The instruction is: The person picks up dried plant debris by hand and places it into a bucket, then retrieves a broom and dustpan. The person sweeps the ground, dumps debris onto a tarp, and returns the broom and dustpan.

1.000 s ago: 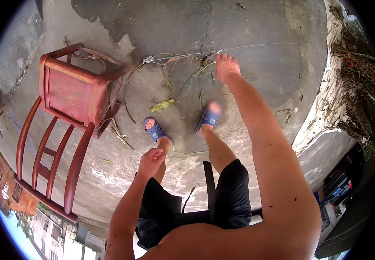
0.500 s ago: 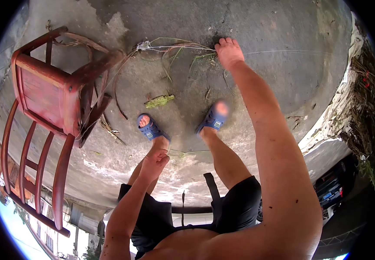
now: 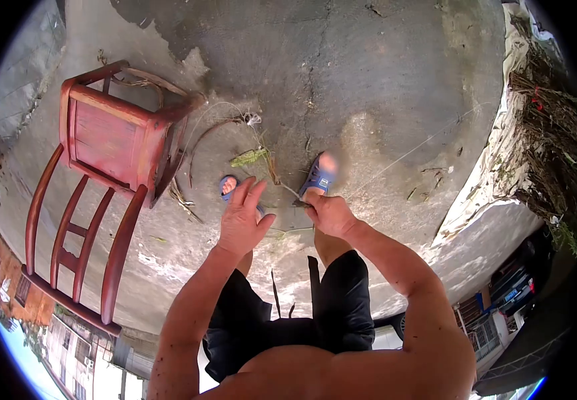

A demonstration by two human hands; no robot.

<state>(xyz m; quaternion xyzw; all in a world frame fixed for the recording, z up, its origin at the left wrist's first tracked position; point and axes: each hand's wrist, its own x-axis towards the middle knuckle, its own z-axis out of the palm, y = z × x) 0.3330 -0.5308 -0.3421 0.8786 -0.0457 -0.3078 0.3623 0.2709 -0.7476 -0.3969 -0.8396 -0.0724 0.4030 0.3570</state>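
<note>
My right hand (image 3: 332, 217) is closed in front of my right shin, its fingers wrapped around a thin bundle of string (image 3: 289, 191). A dark end sticks out by the thumb, and strands run from the bundle up to a white tangle (image 3: 253, 120) on the concrete. One pale strand stretches away to the right across the ground. My left hand (image 3: 243, 220) hovers before my left foot, holding nothing, with its fingers apart. A green leafy piece (image 3: 248, 158) lies just beyond it, and brown stalks lie beside the strands.
A worn red wooden chair (image 3: 105, 140) stands on the left, with twigs (image 3: 183, 200) beside its legs. To the right, dry plant bundles (image 3: 548, 140) lie on a pale sheet (image 3: 465, 203). My feet wear blue sandals (image 3: 316, 179). A dark car (image 3: 512, 280) is behind on the right.
My right hand has come back from far out on the ground to near my shin, drawing the strands closer. My left hand has risen forward and opened. The view has shifted.
</note>
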